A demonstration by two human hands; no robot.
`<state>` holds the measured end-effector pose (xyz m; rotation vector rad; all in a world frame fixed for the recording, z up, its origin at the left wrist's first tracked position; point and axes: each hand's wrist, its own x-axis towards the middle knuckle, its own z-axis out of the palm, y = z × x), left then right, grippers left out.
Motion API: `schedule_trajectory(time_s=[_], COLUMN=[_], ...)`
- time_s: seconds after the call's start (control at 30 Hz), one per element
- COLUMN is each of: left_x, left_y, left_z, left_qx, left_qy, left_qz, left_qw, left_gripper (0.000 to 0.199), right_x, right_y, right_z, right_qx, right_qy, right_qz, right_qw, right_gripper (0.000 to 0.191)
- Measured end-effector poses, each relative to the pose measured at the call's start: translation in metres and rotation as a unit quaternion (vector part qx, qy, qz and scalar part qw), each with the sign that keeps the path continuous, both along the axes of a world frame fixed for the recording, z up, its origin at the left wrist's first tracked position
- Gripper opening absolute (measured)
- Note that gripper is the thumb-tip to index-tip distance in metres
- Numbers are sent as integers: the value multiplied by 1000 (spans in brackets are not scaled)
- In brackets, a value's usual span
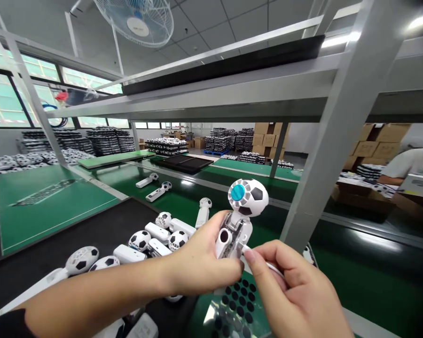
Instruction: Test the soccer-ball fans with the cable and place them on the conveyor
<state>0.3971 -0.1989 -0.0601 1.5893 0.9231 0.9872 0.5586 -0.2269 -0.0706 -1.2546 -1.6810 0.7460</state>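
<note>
Right hand [296, 291], fingers [251, 256] pinched shut on a thin white strip [268, 264] reaching an upright soccer-ball toy [238, 225] gripped by the left hand [200, 253].

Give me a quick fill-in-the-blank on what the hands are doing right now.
The left hand holds a soccer-ball-headed gadget whose round disc is ____.
A white strip at the gadget's open body is pinched by the ____ hand.
A co-worker at the far right wears a ____ T-shirt.

Missing words: blue; right; white.
</note>
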Motion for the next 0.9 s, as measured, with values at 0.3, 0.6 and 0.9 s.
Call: schedule_trajectory(time_s=[0.3,0.6,0.9], left_x=[3,0,-2], left_y=[-2,-5,-2], left_z=[-4,-14,-18], left_qx=[61,180,206], left_qy=[45,159,216], left_qz=[48,146,152], left_qw=[996,960,942], left_gripper=[58,60,71], right_x=[-2,-15,-8], right_y=[4,4,15], right_z=[-4,-11,-23], right_qx=[10,-43,-79], right_qy=[4,84,60], right_qz=[-4,-4,69], right_qw=[1000,995,993], right_gripper=[38,39,41])
